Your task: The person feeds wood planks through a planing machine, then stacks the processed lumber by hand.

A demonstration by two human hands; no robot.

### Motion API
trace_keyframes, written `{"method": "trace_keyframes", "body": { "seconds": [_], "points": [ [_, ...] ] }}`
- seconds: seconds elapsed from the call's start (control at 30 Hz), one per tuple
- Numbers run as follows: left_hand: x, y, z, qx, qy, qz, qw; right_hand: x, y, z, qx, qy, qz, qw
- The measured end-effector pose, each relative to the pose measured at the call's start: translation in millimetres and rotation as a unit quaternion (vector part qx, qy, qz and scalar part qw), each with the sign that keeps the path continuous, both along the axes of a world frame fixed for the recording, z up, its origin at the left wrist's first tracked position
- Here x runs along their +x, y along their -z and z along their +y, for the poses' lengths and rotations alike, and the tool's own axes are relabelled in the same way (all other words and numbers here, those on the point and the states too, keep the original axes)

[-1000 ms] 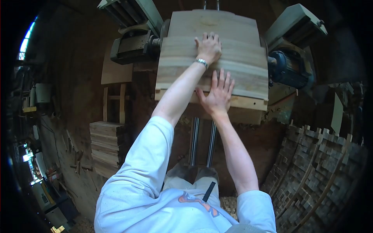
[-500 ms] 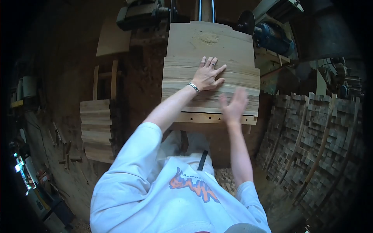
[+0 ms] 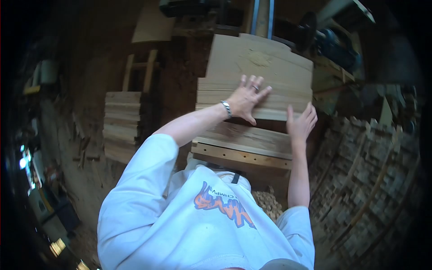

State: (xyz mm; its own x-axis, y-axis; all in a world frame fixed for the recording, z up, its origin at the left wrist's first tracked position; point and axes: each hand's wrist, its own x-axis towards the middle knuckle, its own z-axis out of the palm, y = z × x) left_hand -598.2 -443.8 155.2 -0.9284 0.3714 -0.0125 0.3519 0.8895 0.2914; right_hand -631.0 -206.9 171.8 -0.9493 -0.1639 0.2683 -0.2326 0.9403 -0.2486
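Note:
My left hand (image 3: 245,101) lies spread on a row of long wooden boards (image 3: 213,95), thumb reaching toward the near edge. A ring and a metal bracelet are on that side. My right hand (image 3: 302,123) is at the boards' right end, thumb apart from its stretched fingers, touching the near corner. A dark gap separates these boards from a nearer wooden board (image 3: 252,135). That one rests along a wooden rail with drilled holes (image 3: 225,152). Beyond the row is a flat panel (image 3: 229,56) with a small sawdust pile (image 3: 258,58) on it.
Twin metal rails (image 3: 263,20) run away behind the panel. A blue motor (image 3: 339,48) with a dark disc is at right. Stacked boards (image 3: 121,119) stand at left. Piled wooden blocks (image 3: 351,175) with strips between them fill the right side.
The boards under my left hand have slid away from the nearer board, opening a gap. My right hand has moved right, to the boards' end. The view has shifted.

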Motion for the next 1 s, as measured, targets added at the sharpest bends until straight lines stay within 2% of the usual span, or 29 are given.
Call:
{"method": "trace_keyframes", "body": {
  "seconds": [0.03, 0.1, 0.2, 0.27, 0.3, 0.37, 0.4, 0.43, 0.47, 0.5, 0.57, 0.6, 0.63, 0.7, 0.77, 0.8, 0.83, 0.87, 0.9, 0.97, 1.0],
  "points": [
    [-1.8, -0.9, 3.5, -0.029, 0.001, -0.024, 0.999, 26.0, -6.3, -7.8, 0.000, -0.115, 0.026, 0.993],
    [-9.3, -3.2, 9.3, -0.047, -0.011, -0.045, 0.998, 78.9, -1.6, -12.6, -0.100, -0.287, -0.126, 0.944],
    [-20.7, -14.6, 6.7, -0.081, -0.024, -0.065, 0.994, 102.3, 9.7, -11.6, -0.061, -0.344, -0.124, 0.929],
    [-27.9, -20.1, 2.6, -0.016, -0.006, -0.140, 0.990, 98.2, 15.4, -9.1, -0.026, -0.362, -0.110, 0.925],
    [-34.0, -18.4, -2.2, -0.014, -0.021, -0.134, 0.991, 95.2, 15.3, -9.1, -0.004, -0.361, -0.128, 0.924],
    [-47.9, -17.0, -18.8, 0.134, -0.028, -0.271, 0.953, 81.6, 14.4, -9.1, 0.028, -0.375, -0.136, 0.917],
    [-45.7, -26.7, -26.0, 0.140, -0.044, -0.321, 0.936, 73.9, 14.5, -10.7, 0.028, -0.379, -0.144, 0.914],
    [-38.2, -35.6, -35.8, 0.145, -0.056, -0.311, 0.938, 67.9, 12.4, -13.6, 0.026, -0.383, -0.153, 0.911],
    [-26.2, -44.2, -48.3, 0.277, -0.057, -0.380, 0.881, 63.2, 9.5, -14.7, 0.038, -0.394, -0.154, 0.906],
    [-9.9, -54.6, -60.8, 0.406, -0.054, -0.437, 0.801, 57.5, 3.3, -18.4, 0.041, -0.408, -0.146, 0.900],
    [33.9, -75.5, -88.0, 0.475, -0.058, -0.444, 0.758, 47.1, -11.5, -28.4, 0.092, -0.476, -0.201, 0.851],
    [58.8, -77.2, -99.8, 0.544, -0.059, -0.441, 0.711, 43.8, 10.5, -23.8, 0.057, -0.485, -0.177, 0.855],
    [84.3, -92.4, -114.4, 0.542, -0.066, -0.421, 0.725, 39.4, 6.7, -27.4, 0.061, -0.496, -0.168, 0.850],
    [142.7, -103.4, -138.4, 0.599, -0.099, -0.374, 0.701, 37.7, -7.7, -41.6, 0.120, -0.450, -0.269, 0.843],
    [197.0, -123.3, -164.3, 0.604, -0.142, -0.317, 0.717, 41.9, -19.4, -61.0, 0.128, -0.455, -0.281, 0.835],
    [223.2, -121.9, -176.6, 0.612, -0.145, -0.308, 0.713, 47.7, -23.6, -73.7, 0.056, -0.404, -0.354, 0.842],
    [247.5, -121.4, -189.2, 0.614, -0.158, -0.247, 0.733, 53.6, -27.1, -91.2, -0.021, -0.345, -0.419, 0.840],
    [268.3, -121.9, -197.7, 0.613, -0.166, -0.188, 0.749, 57.2, -26.9, -103.9, -0.087, -0.333, -0.456, 0.821],
    [290.8, -125.6, -207.2, 0.615, -0.153, -0.185, 0.752, 66.3, -37.0, -126.3, -0.085, -0.327, -0.447, 0.828],
    [333.1, -131.2, -226.1, 0.699, -0.202, -0.067, 0.683, 87.2, -56.4, -182.2, -0.216, -0.332, -0.544, 0.740],
    [351.0, -122.5, -235.4, 0.688, -0.222, -0.019, 0.691, 101.0, -66.9, -214.2, -0.227, -0.315, -0.565, 0.728]
  ]
}}
